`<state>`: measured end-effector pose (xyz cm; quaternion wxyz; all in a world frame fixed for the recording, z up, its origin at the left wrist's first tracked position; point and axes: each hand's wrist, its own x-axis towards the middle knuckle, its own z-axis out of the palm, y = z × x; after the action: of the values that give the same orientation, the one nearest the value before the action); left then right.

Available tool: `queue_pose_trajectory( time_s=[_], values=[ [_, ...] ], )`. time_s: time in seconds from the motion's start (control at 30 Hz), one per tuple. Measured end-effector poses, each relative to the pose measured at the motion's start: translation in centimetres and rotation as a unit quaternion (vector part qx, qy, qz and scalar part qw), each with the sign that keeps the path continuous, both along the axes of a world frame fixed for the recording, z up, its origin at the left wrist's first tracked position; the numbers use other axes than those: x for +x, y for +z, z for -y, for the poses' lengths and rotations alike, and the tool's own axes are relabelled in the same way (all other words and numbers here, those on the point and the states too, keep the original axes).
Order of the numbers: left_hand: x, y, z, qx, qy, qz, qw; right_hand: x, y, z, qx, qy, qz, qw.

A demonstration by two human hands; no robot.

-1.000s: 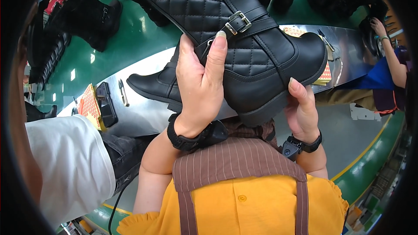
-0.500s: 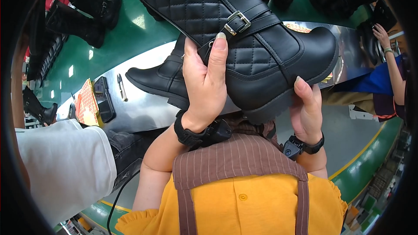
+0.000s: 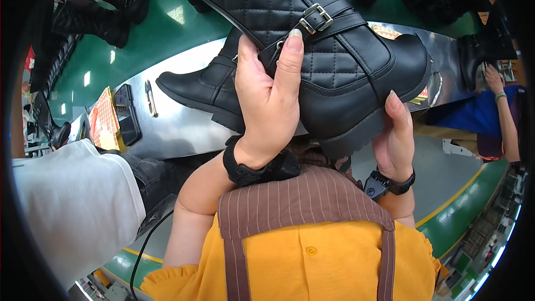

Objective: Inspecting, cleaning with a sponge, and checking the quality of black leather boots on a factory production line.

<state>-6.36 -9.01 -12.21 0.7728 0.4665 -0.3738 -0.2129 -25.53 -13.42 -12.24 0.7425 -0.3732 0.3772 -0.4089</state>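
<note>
A black boot (image 3: 334,72) with quilted panels, crossing straps and a silver buckle is held up in front of me, its shaft slanting to the upper left and its toe to the right. My left hand (image 3: 270,86) grips it at the ankle, thumb on the strap just below the buckle (image 3: 316,18). My right hand (image 3: 393,136) holds the sole near the front, thumb on the edge of the sole and fingers hidden underneath. Behind my left hand, a second black boot (image 3: 195,92) points left over the metal table; its shaft is mostly hidden.
On the shiny metal table (image 3: 184,136) lie a small cutter-like tool (image 3: 151,99), a dark phone-like device (image 3: 129,122) and orange-printed sticker sheets (image 3: 104,120). More black boots (image 3: 92,22) stand on the green surface beyond. A person in white (image 3: 78,200) is close on my left; another person's hand (image 3: 494,78) touches a boot at right.
The held boot and both hands have shifted slightly right in view, with the same grip. At right, the other person's hand and boot have moved a little lower.
</note>
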Motion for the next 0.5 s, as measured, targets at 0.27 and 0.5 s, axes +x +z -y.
queue_pose_trajectory(
  time_s=[0.27,0.5],
  values=[
    [2.8,-1.0,-5.3,0.089,-0.153,0.085,0.98,-2.3,-3.7,1.7,0.109,0.032,0.159,0.981],
    [8.4,-3.9,-12.0,0.245,0.298,-0.081,0.919,-3.6,-6.2,2.5,0.096,0.028,0.217,0.971]
  ],
)
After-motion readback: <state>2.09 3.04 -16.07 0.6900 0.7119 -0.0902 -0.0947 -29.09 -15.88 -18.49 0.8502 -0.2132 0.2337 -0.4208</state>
